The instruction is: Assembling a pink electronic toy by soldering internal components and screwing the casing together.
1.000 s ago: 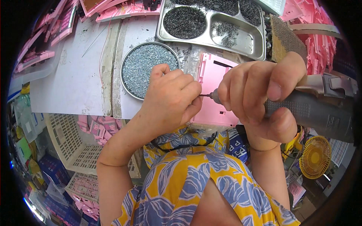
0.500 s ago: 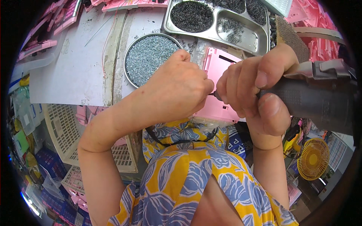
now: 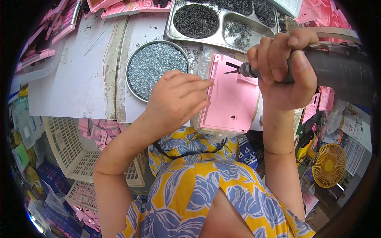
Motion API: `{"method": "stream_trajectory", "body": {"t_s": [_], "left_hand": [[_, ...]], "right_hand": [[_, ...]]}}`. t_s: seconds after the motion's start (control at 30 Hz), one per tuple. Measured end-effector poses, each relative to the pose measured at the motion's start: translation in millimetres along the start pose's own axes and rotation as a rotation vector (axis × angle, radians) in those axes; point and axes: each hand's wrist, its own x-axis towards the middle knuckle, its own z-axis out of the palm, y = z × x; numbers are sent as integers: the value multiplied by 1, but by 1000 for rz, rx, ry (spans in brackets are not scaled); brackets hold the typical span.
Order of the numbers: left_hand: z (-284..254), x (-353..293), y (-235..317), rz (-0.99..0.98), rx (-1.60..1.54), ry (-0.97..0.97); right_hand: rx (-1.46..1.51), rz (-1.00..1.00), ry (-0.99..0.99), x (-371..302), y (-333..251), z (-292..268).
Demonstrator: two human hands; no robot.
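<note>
My right hand is wrapped round a dark electric screwdriver, whose thin bit points left above the far part of a pink plastic panel. The bit tip appears raised over the panel. My left hand has its fingers stretched toward the panel's left edge, the tips at or just over it; whether they touch is unclear. Nothing shows in that hand. Partly behind it stands a round metal dish full of small silvery screws. Clear plastic wrap lies under the panel.
A metal compartment tray with black springs sits at the far side. Pink plastic parts are piled far left and far right. A cream crate holds pink pieces below the table's left. A yellow fan stands lower right.
My right hand has lifted the screwdriver up and away from the panel's middle. My left hand has drawn back left, its fingers going from bunched to stretched out.
</note>
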Motion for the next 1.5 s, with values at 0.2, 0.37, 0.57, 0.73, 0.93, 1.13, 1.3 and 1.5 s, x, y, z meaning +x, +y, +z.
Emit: {"method": "stream_trajectory", "body": {"t_s": [0.2,0.37,0.57,0.73,0.93,1.13,1.3,1.5], "left_hand": [[-1,-2,6,88,280,-159],[-5,2,7,116,346,-245],[-1,1,4,59,259,-198],[-2,5,1,-60,66,-118],[10,3,-3,-30,84,78],[14,1,4,-31,134,108],[13,-2,4,-56,139,89],[12,-5,7,-22,166,17]], "right_hand": [[-24,-11,108,3,11,-2],[-14,-41,164,11,34,-5],[-60,-33,155,12,54,1],[-37,-29,52,9,56,2],[-20,-58,-35,28,36,-14],[14,-47,2,17,38,-16],[-6,-48,33,12,48,-12],[-37,-32,18,12,55,-8]]}}
